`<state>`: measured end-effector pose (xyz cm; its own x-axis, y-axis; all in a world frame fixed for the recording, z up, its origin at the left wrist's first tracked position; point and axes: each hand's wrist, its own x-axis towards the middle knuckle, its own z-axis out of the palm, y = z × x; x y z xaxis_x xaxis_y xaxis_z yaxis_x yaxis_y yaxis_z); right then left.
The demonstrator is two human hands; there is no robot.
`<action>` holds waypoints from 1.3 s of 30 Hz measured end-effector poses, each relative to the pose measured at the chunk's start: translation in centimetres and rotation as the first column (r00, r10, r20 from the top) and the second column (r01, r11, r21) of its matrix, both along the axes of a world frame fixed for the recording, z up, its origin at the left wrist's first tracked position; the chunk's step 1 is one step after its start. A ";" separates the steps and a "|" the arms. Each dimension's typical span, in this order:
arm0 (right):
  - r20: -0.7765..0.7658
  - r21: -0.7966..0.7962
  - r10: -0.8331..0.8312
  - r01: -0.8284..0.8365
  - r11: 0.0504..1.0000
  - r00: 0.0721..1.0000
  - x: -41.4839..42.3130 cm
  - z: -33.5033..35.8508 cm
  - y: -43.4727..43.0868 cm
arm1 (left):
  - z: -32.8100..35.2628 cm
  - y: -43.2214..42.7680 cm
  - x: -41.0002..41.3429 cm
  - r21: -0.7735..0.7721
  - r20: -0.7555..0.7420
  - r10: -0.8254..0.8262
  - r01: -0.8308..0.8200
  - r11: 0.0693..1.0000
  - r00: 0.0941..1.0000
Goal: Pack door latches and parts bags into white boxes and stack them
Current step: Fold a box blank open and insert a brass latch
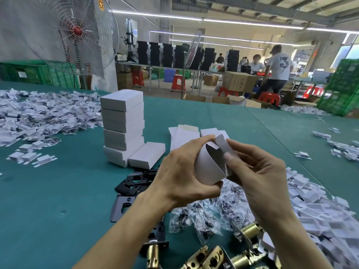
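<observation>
Left hand (180,171) gripping white box (208,167), right hand (258,171) pinching its flap (223,145), stack (123,123) standing behind, latches (206,255) lying below

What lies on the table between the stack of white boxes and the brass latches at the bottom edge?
In the head view, black metal plates lie between the stack of white boxes and the brass latches.

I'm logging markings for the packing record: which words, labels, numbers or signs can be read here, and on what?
Nothing reads clearly.
Pillar sign beside the fan: yellow characters, cut off and blurred.
Shirt print: blurred.
Cardboard carton: dark marks, too small.
Crate label: too small.
Stacked white boxes and held box: no print shows.
</observation>
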<state>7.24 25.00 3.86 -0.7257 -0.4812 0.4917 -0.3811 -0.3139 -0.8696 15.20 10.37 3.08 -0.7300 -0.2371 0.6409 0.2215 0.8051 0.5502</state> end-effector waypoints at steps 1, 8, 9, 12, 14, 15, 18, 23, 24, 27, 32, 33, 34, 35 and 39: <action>0.006 -0.001 0.009 -0.009 1.000 1.000 0.0 0.1 0.0 | 0.0 0.0 0.0 -0.001 -0.003 0.003 -0.003 1.000 1.000; -0.065 0.138 0.021 -0.011 0.990 0.998 0.3 0.2 0.1 | -0.2 0.2 0.0 -0.060 0.033 0.079 -0.077 0.995 0.996; -0.089 0.148 0.002 0.012 0.989 0.996 0.3 0.2 0.1 | -0.2 0.2 0.0 -0.088 0.038 0.086 -0.082 0.993 0.996; -0.135 0.149 -0.029 0.049 0.988 0.990 0.4 0.2 0.1 | -0.3 0.2 0.1 -0.119 0.046 0.090 -0.084 0.989 0.995; -0.139 0.161 -0.005 0.027 0.987 0.990 0.2 0.4 0.3 | -0.3 0.2 0.1 -0.107 0.049 0.075 -0.069 0.992 0.996; -0.134 0.169 0.018 0.005 0.986 0.991 0.0 0.5 0.4 | -0.3 0.2 0.1 -0.103 0.049 0.065 -0.059 0.993 0.997; -0.092 0.178 0.101 -0.083 0.981 0.991 -0.5 0.9 1.0 | -0.4 0.2 0.1 -0.110 0.052 0.038 -0.032 0.993 0.998; -0.145 0.246 0.111 -0.073 0.966 0.983 -0.9 1.0 1.4 | -0.4 0.1 -0.1 -0.181 0.052 0.047 -0.037 0.983 0.998; -0.158 0.247 0.101 -0.060 0.967 0.982 -0.7 0.9 1.2 | -0.4 0.0 -0.1 -0.181 0.053 0.050 -0.040 0.983 0.997; -0.201 0.259 0.102 -0.048 0.965 0.974 -0.1 0.9 0.7 | -0.3 0.0 -0.1 -0.090 0.063 0.040 -0.034 0.995 0.997; -0.135 0.174 0.178 -0.154 0.973 0.975 0.3 1.1 0.7 | 0.0 -0.1 0.1 0.153 -0.003 -0.033 0.033 0.988 0.999; -0.108 0.125 0.186 -0.172 0.977 0.977 0.4 1.2 0.7 | 0.0 -0.2 0.1 0.174 -0.012 -0.050 0.051 0.983 0.999; -0.096 0.075 0.183 -0.177 0.981 0.978 0.4 1.2 0.7 | 0.1 -0.2 0.1 0.176 -0.017 -0.066 0.068 0.982 0.998; -0.093 0.029 0.171 -0.169 0.985 0.981 0.4 1.2 0.7 | 0.1 -0.2 0.0 0.173 -0.019 -0.082 0.084 0.981 0.996; -0.097 -0.031 0.123 -0.127 0.991 0.988 0.6 1.0 0.4 | 0.0 -0.1 -0.2 0.192 -0.011 -0.110 0.110 0.975 0.994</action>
<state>7.80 25.40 4.87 -0.6100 -0.5453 0.5750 -0.4172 -0.3960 -0.8180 15.02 10.31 3.06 -0.7586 -0.2739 0.5913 0.3030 0.6551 0.6921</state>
